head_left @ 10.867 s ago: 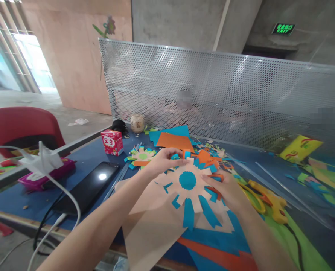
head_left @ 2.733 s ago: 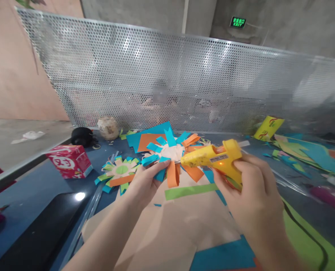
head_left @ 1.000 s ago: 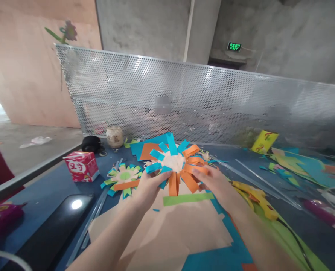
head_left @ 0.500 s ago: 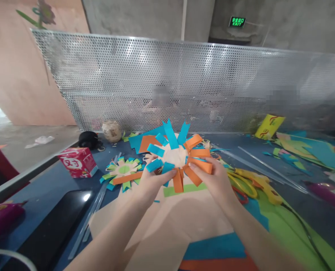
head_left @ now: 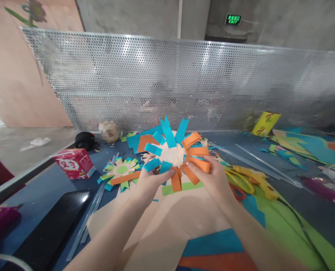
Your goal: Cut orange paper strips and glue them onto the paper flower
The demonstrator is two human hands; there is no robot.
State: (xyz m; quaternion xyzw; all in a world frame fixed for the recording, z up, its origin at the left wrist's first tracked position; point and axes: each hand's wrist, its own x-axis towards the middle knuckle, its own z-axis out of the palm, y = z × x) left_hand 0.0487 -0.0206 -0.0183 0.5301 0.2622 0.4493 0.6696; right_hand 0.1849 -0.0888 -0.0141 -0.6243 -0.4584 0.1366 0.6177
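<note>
Between my two hands a paper flower (head_left: 171, 156) is held up over the table, its pale round centre ringed by blue and orange looped strips. My left hand (head_left: 153, 182) pinches the lower left edge, thumb by a blue and an orange loop. On the right edge, my right hand (head_left: 209, 177) grips the orange loops, thumb on top. Most of the fingers are hidden behind the flower. A second flower (head_left: 122, 170) in green, blue and cream lies to the left on the table. Beneath my hands spreads cream paper (head_left: 184, 214), with a green strip (head_left: 170, 189) on it.
To the right lie a yellow glue gun (head_left: 265, 184), yellow-handled scissors (head_left: 243, 182) and clear glue sticks (head_left: 266, 163). Leftward are a red box (head_left: 74, 163), a black phone (head_left: 51, 222) and a purple glue gun (head_left: 0, 222). A perforated metal screen (head_left: 113, 82) stands behind.
The view has shifted slightly, so most things sit a little further left. The flower stays in both hands with nearly the same grip.
</note>
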